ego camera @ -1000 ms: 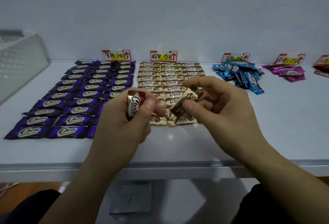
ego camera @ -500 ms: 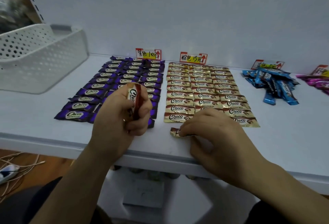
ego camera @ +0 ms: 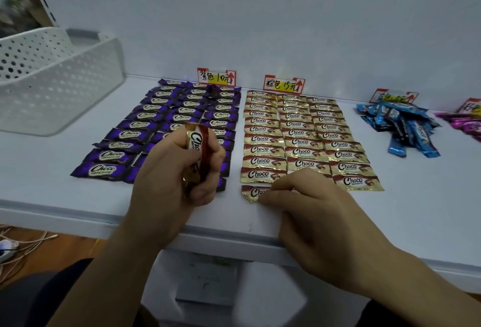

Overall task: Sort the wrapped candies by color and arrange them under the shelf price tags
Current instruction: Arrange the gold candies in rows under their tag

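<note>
Purple candies (ego camera: 130,134) lie in neat rows under the purple price tag (ego camera: 216,77). Gold-brown candies (ego camera: 299,131) fill three columns under the brown tag (ego camera: 283,84). My left hand (ego camera: 166,191) hovers over the purple rows and grips a small bundle of gold candies (ego camera: 197,152) upright. My right hand (ego camera: 320,227) rests on the shelf and pinches one gold candy (ego camera: 253,192) between thumb and forefinger. That candy lies flat at the front end of the left gold column.
A blue candy pile (ego camera: 400,123) sits under a third tag (ego camera: 394,96), and pink candies (ego camera: 463,123) lie at the far right. A white perforated basket (ego camera: 65,87) stands at the back left. The white shelf (ego camera: 416,196) ends just before my wrists. Cables (ego camera: 15,243) lie on the floor.
My right hand has brought a gold candy down from mid-air onto the shelf in front of the left gold column. The left hand has kept its bundle raised.
</note>
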Available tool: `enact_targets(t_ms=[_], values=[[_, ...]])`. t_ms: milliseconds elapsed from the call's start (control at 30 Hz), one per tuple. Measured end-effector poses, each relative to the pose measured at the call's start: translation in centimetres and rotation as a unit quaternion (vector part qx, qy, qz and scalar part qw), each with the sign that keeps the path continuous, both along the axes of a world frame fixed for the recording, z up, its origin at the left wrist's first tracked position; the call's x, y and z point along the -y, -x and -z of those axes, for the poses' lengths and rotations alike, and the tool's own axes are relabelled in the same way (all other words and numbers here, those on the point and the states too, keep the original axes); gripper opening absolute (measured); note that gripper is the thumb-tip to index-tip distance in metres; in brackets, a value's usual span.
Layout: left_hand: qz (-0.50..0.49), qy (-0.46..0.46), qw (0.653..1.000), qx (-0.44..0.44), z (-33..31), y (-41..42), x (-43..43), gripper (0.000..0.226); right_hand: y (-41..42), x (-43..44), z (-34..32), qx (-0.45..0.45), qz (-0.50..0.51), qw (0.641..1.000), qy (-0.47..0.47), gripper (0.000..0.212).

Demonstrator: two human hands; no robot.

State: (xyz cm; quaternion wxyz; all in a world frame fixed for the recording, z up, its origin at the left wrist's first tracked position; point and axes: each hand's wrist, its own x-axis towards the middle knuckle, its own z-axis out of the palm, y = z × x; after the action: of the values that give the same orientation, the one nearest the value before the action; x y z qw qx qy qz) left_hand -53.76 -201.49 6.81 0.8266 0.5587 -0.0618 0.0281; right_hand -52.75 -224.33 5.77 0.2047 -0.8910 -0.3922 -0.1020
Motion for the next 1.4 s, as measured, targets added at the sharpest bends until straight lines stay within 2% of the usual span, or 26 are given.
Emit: enact_targets(t_ms=[133, 233, 400, 500, 533, 600, 633, 667, 767, 867, 967, 1100, 1200, 1400], values=[[-0.007, -0.024, 1.000, 0.018, 0.3, 0.1, 0.0, 0.038, 0.0, 0.0, 0.0, -0.009, -0.006, 1.000, 0.012, 0.042], [-0.025, -0.053, 0.997, 0.039, 0.3, 0.0, 0.1, 0.029, -0.1, 0.0, 0.0, -0.013, -0.010, 1.000, 0.011, 0.042], [-0.066, -0.123, 0.988, 0.068, 0.7, 0.2, 0.1, 0.025, -0.3, 0.0, 0.2, -0.002, -0.020, 1.000, -0.010, 0.042], [-0.077, -0.207, 0.969, 0.107, 0.4, 0.5, 0.7, 0.012, -0.4, 0.3, -0.5, 0.003, 0.013, 0.989, -0.150, 0.033], [-0.080, -0.219, 0.966, 0.109, 0.2, 0.6, 1.0, 0.018, -0.6, 0.3, -0.9, -0.032, 0.027, 0.974, -0.224, 0.029], [-0.074, -0.228, 0.965, 0.105, -0.2, 0.8, 1.8, 0.036, -0.9, 0.1, -2.1, -0.195, 0.015, 0.910, -0.365, 0.030], [-0.069, -0.237, 0.963, 0.107, -0.4, 0.8, 2.3, 0.040, -1.0, 0.0, -2.8, -0.255, -0.003, 0.881, -0.399, 0.034], [-0.063, -0.251, 0.959, 0.113, -0.6, 0.8, 2.9, 0.042, -1.1, -0.1, -3.2, -0.273, -0.018, 0.872, -0.405, 0.034], [-0.043, -0.281, 0.948, 0.140, -1.1, 0.6, 4.3, 0.041, -1.1, 0.4, -3.7, -0.251, -0.025, 0.888, -0.384, 0.026], [-0.051, -0.292, 0.940, 0.170, -1.3, 0.0, 5.2, 0.023, -0.8, 3.0, -3.0, -0.202, 0.030, 0.904, -0.374, 0.019], [-0.079, -0.269, 0.946, 0.163, -0.8, -0.5, 5.3, 0.024, -0.4, 6.0, -1.6, -0.129, 0.100, 0.942, -0.292, 0.020], [-0.175, -0.392, 0.882, 0.197, 0.5, -0.3, 5.7, 0.022, 0.0, 7.4, -0.3, -0.031, 0.084, 0.988, -0.128, 0.016], [-0.190, -0.346, 0.897, 0.199, 0.8, 0.0, 5.5, 0.025, -0.1, 7.3, 0.0, -0.019, 0.065, 0.993, -0.099, 0.023], [-0.147, -0.228, 0.946, 0.177, 0.8, -0.3, 5.1, 0.027, 0.1, 7.2, 0.2, -0.017, 0.064, 0.995, -0.072, 0.033]])
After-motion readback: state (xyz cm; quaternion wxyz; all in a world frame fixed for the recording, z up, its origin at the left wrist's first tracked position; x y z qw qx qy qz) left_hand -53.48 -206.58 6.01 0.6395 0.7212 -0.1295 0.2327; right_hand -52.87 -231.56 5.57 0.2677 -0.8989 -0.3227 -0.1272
